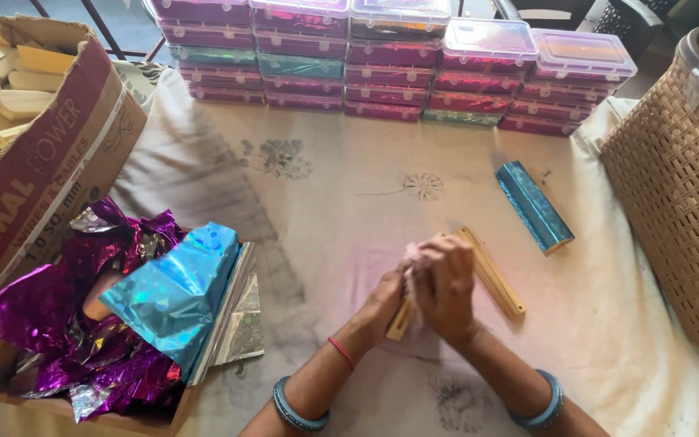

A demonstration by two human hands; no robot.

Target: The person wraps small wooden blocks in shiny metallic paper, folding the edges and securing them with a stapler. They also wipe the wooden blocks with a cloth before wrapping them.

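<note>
Wooden strip [491, 271], light and stiff, sits clamped with pink foil [411, 257] between left hand [382, 301] and right hand [445, 287]; best gripped mid-length.

We see a pale wooden piece [491, 279], long and grooved, lying diagonally just right of centre frame on the cloth; a second wooden strip [399, 322] pokes out below, partly hidden.

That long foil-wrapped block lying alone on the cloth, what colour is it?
Shiny blue-teal foil on the long wrapped block, seen from the head view.
</note>
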